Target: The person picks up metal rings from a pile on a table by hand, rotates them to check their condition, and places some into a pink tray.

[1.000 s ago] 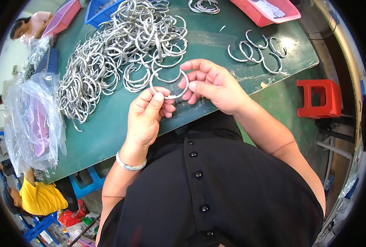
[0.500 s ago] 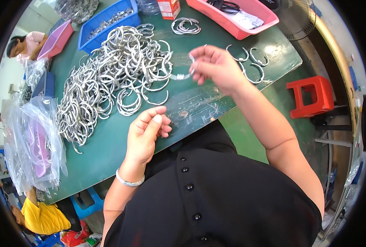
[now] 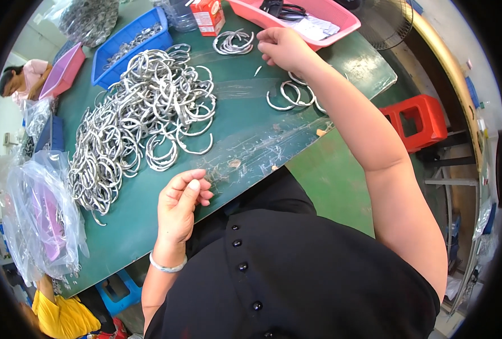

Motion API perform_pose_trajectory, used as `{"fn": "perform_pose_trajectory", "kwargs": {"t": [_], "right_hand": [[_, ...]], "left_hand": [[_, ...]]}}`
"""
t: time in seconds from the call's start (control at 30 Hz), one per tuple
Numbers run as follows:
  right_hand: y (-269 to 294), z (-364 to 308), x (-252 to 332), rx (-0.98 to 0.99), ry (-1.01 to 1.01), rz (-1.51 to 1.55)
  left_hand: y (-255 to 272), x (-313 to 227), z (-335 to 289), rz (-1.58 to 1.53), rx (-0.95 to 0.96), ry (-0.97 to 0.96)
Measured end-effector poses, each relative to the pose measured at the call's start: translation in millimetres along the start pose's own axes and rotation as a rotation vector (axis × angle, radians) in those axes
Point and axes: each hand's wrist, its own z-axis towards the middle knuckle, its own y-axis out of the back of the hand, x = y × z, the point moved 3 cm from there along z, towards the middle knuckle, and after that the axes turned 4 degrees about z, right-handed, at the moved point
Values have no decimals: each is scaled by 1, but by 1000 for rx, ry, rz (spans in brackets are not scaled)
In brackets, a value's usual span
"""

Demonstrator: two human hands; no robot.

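My right hand (image 3: 285,50) reaches out over the far part of the table, its fingers slightly apart and nothing visible in them. It is close to a small cluster of silvery open bangles (image 3: 232,43). Below that hand, several more open bangles (image 3: 290,96) lie near the right edge, partly covered by my forearm. Loosely curled, my left hand (image 3: 179,204) hovers over the near table edge, thumb against the index finger; no object shows in it. A big heap of silvery open bangles (image 3: 143,107) lies ahead of it to the left.
On the green table (image 3: 245,135) stand a blue basket of small metal pieces (image 3: 98,68), a red-and-white carton (image 3: 208,20) and a pink basket (image 3: 341,25). A red stool (image 3: 426,110) is at the right, clear plastic bags (image 3: 19,209) at the left. Two other people sit on the left.
My right hand has let go of the open bangle and moved away toward the far bangle cluster. A bangle now lies left of the right-hand group. The view has shifted; my left hand keeps its pose.
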Motion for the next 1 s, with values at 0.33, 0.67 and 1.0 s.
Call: {"fn": "perform_pose_trajectory", "kwargs": {"t": [0.33,0.67,1.0], "right_hand": [[71,-100,-10,107,409,-581],[75,-127,-29,-45,442,-577],[60,-121,-31,-28,623,-682]], "left_hand": [[-5,4,0,9,14,17],[-14,5,3,34,26,31],[-32,0,14,125,83,46]]}}
